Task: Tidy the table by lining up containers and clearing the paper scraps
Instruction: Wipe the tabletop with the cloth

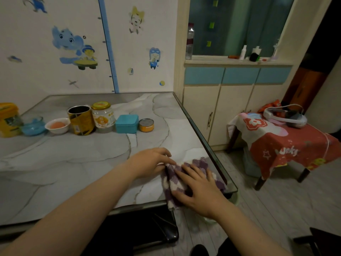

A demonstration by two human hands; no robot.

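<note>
A row of containers stands at the back left of the marble table (92, 159): a yellow tub (8, 119), a blue glass dish (33, 125), a white bowl (57, 125), an open tin can (81, 120), a glass jar with a yellow lid (103, 115), a teal box (127, 123) and a small orange tin (146, 125). At the table's front right corner lies a purple-and-white checked cloth (177, 182). My right hand (199, 187) rests flat on it with straight fingers. My left hand (151, 160) touches the cloth's left edge. No paper scraps show.
The table's right edge (199, 126) borders open floor. A small table with a red cloth (284, 145) and a white headset (285, 116) stands to the right. Cabinets (230, 108) and a window sill with bottles are behind. A dark stool (147, 228) sits under the table's front edge.
</note>
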